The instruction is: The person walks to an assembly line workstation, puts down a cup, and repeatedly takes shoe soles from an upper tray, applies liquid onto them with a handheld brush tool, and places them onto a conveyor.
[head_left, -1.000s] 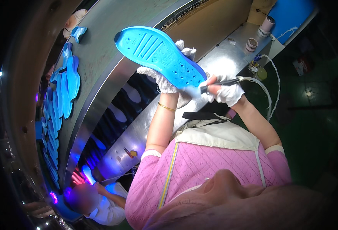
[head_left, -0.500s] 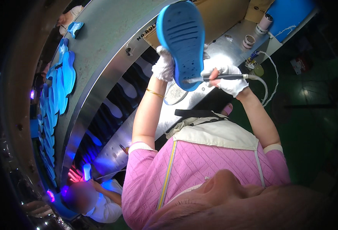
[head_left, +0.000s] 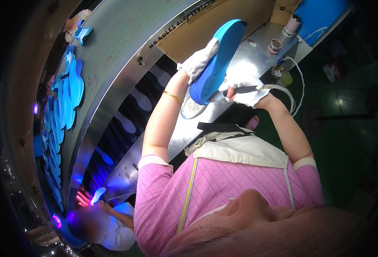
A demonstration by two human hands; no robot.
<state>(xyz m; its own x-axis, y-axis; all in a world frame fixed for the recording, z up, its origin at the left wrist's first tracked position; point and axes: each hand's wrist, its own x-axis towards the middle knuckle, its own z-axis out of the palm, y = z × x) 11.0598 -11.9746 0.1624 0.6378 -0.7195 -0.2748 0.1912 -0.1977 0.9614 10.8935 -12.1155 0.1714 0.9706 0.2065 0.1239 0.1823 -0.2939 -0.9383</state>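
A blue shoe sole [head_left: 223,58] is held up over the metal bench, tilted so that its darker side edge shows. My left hand [head_left: 202,60], in a white glove, is closed around its left side; some fingers are hidden behind it. In my right hand [head_left: 246,91], also gloved with bare fingertips, is a dark-handled brush [head_left: 240,90] fed by a pale hose [head_left: 286,91]. The brush tip meets or nearly meets the sole's near end. Below the sole, a pale sole-shaped piece [head_left: 193,108] lies on the metal bench [head_left: 171,132].
A conveyor belt [head_left: 112,38] on the left carries several blue soles [head_left: 73,92]. Dark slots under its edge hold pale sole shapes [head_left: 124,123]. Cardboard [head_left: 223,25], a tape roll [head_left: 275,46] and a cylindrical container [head_left: 292,25] stand at the far side. A co-worker [head_left: 116,227] is at lower left.
The sole has turned from facing me to a tilted side view, its top swinging right. My left hand has moved along with it, and the brush stays near the sole's near end.
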